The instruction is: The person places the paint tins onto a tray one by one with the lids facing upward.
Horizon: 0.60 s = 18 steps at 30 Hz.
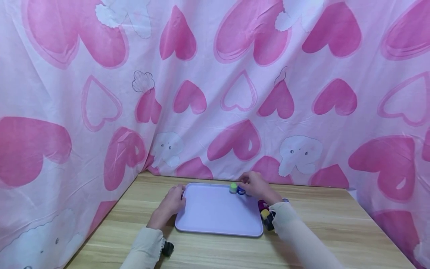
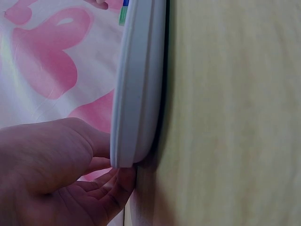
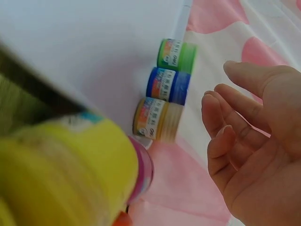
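A pale lilac tray (image 1: 215, 213) lies on the wooden table. My left hand (image 1: 171, 203) grips its left edge, thumb at the rim (image 2: 117, 108) and fingers curled beneath. Three small labelled paint jars stand in a row at the tray's far right: a green jar (image 3: 176, 55), a blue jar (image 3: 168, 85) and a gold-beige jar (image 3: 157, 119). Over them hovers my right hand (image 1: 258, 186). The right wrist view shows its fingers loosely bent, apart from the jars, with nothing between them. From the head, that hand hides the gold-beige jar.
Just outside the tray's right side are a purple container (image 1: 262, 205), a yellow one (image 1: 265, 214) and a black one (image 1: 270, 222), partly behind my right sleeve. Pink heart-print cloth (image 1: 231, 138) hangs along the table's back and left edges.
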Each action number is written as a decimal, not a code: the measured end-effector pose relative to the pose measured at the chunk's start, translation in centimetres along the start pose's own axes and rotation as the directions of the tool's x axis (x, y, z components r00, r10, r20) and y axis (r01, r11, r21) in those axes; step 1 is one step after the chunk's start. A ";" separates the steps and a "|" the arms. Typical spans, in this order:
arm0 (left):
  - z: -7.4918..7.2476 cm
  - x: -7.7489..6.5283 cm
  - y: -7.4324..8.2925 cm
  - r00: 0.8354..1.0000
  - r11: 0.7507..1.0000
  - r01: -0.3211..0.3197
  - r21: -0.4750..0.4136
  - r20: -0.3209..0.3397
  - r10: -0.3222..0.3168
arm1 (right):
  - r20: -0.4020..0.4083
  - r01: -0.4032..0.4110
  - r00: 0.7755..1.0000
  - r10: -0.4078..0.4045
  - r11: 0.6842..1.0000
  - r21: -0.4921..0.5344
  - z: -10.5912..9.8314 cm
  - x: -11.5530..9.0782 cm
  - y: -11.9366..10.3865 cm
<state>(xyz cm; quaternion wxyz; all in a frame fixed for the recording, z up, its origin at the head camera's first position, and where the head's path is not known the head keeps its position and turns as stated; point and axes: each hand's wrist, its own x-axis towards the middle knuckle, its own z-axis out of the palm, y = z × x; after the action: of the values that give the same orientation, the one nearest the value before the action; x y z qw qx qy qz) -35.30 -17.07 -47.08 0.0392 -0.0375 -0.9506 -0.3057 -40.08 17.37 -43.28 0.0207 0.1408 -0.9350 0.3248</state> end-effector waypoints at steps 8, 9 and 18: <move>-0.1 -0.2 0.1 1.000 1.000 0.005 0.000 0.007 -0.005 | 0.002 -0.013 1.000 0.013 0.999 0.051 -1.8 -1.4 0.4; -0.2 -0.2 0.1 1.000 1.000 0.007 0.001 0.006 -0.007 | -0.002 -0.005 1.000 0.006 0.999 0.048 -2.0 -1.5 0.5; -0.1 -0.2 0.1 1.000 1.000 0.000 0.012 0.007 0.000 | -0.051 0.054 0.997 -0.055 0.998 -0.020 -3.4 -2.7 2.1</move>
<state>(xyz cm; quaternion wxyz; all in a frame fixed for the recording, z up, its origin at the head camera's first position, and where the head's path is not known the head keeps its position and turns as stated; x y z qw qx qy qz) -35.05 -17.12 -46.95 0.0361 -0.0385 -0.9525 -0.3000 -38.22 21.73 -42.26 0.0552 0.1577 -0.9330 0.3187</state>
